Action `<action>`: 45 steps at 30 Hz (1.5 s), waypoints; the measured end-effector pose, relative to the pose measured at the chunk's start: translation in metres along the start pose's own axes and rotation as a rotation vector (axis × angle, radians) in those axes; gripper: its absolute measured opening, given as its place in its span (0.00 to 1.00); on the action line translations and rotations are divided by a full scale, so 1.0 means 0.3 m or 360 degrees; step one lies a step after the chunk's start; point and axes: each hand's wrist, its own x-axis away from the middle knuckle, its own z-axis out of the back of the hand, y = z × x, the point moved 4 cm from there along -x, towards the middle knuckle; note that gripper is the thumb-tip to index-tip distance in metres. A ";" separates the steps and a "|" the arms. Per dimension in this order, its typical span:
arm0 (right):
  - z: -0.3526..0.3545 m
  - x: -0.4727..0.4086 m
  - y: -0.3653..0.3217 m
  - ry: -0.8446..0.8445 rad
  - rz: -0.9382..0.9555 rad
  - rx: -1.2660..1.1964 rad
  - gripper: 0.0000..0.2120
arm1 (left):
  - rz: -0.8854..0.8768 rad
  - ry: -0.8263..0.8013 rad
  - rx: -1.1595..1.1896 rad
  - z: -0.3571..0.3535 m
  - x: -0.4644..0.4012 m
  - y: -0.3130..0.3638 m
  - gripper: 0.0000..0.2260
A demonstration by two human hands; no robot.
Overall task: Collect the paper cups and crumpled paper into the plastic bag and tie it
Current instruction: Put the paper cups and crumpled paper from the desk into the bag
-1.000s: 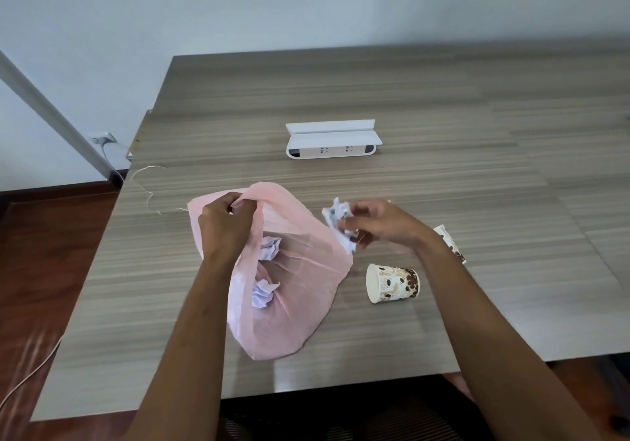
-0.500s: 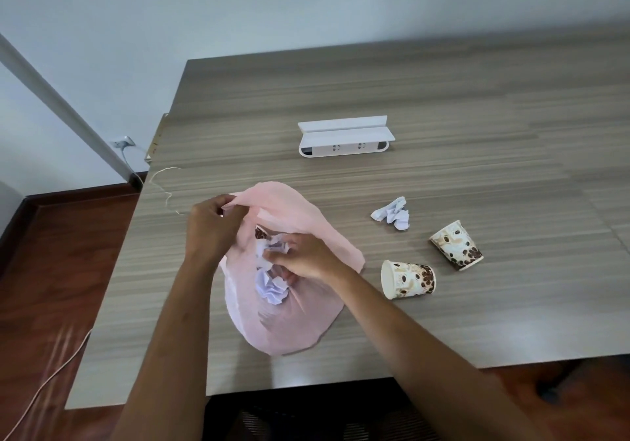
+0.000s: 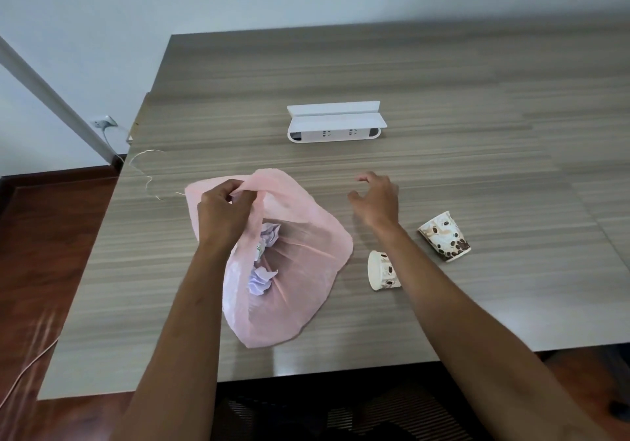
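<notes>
Right hand (image 3: 376, 200) now out of bag (image 3: 300, 256), fingers spread.

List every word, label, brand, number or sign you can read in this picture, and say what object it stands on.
No text can be read.
Paper cup: coffee-bean pattern only, no words visible.
Second paper cup: same pattern, no words.
White power strip: socket holes only; any marking is too small to read.
Pink plastic bag: a small greenish print inside, too blurred to read.

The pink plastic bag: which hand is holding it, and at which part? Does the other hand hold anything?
The left hand grips the pink plastic bag at its open upper rim. The right hand holds nothing that shows; its fingers are loosely curled above the table.
</notes>
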 end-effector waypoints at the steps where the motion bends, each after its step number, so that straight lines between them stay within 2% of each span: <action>1: -0.020 -0.022 0.043 -0.0106 -0.0004 0.0224 0.19 | -0.0006 -0.0017 -0.0005 -0.011 0.003 0.002 0.04; 3: -0.052 -0.058 0.123 -0.0284 -0.0035 0.0521 0.25 | -0.0003 -0.0033 -0.0005 -0.023 0.007 -0.001 0.03; 9: -0.125 -0.111 0.217 -0.0635 0.0045 0.0776 0.27 | 0.0005 -0.0026 -0.0024 -0.022 0.015 -0.008 0.04; 14: -0.152 -0.102 0.238 -0.0507 0.0099 0.0495 0.17 | 0.0014 0.0008 -0.0029 -0.017 0.019 -0.004 0.04; 19: -0.046 -0.031 0.095 -0.0447 0.0064 0.0053 0.15 | -0.0017 0.0056 -0.0041 0.019 0.017 0.020 0.04; 21: 0.014 0.023 0.002 -0.0680 -0.0014 -0.0033 0.13 | -0.0019 0.0082 -0.0013 0.046 0.006 0.025 0.06; 25: 0.078 0.187 -0.149 -0.1342 -0.0078 0.0061 0.11 | -0.0027 0.0165 -0.0085 0.104 -0.015 0.032 0.07; 27: 0.031 0.255 -0.193 -0.1479 -0.0036 0.0111 0.13 | -0.0026 0.0182 -0.0122 0.117 -0.017 0.042 0.07; 29: -0.051 0.292 -0.226 -0.1411 0.0128 0.0140 0.19 | -0.0046 0.0180 -0.0147 0.116 -0.015 0.061 0.06; 31: -0.133 0.331 -0.247 -0.1429 0.0261 -0.0050 0.29 | -0.0058 0.0184 -0.0150 0.113 -0.008 0.054 0.06; 32: -0.156 0.341 -0.249 -0.1412 0.0293 -0.0198 0.31 | -0.0058 0.0170 -0.0127 0.113 -0.007 0.054 0.06; 33: -0.160 0.339 -0.241 -0.1304 0.0294 -0.0318 0.28 | -0.0049 0.0159 -0.0105 0.115 -0.011 0.050 0.06; 35: -0.130 0.296 -0.193 -0.0755 0.0261 -0.0321 0.19 | -0.0002 0.0146 -0.0108 0.124 -0.022 0.041 0.08; 36: -0.112 0.276 -0.154 -0.0451 0.0200 -0.0183 0.19 | 0.0013 0.0144 -0.0120 0.128 -0.021 0.043 0.09; 37: -0.108 0.265 -0.111 -0.0296 0.0103 -0.0020 0.22 | 0.0021 0.0143 -0.0117 0.132 -0.021 0.043 0.09; 39: -0.141 0.257 -0.039 -0.0372 -0.0045 0.0307 0.23 | 0.0049 0.0149 -0.0089 0.141 -0.019 0.051 0.09; 41: -0.158 0.245 0.005 -0.0509 -0.0106 0.0541 0.17 | 0.0102 0.0159 -0.0050 0.171 -0.022 0.064 0.07; 43: -0.098 0.201 -0.005 -0.0322 -0.0142 0.0270 0.10 | 0.0133 0.0229 0.0039 0.229 -0.035 0.081 0.07; 45: 0.027 0.145 -0.060 0.0063 -0.0150 -0.0224 0.06 | 0.0135 0.0365 0.0095 0.306 -0.054 0.102 0.07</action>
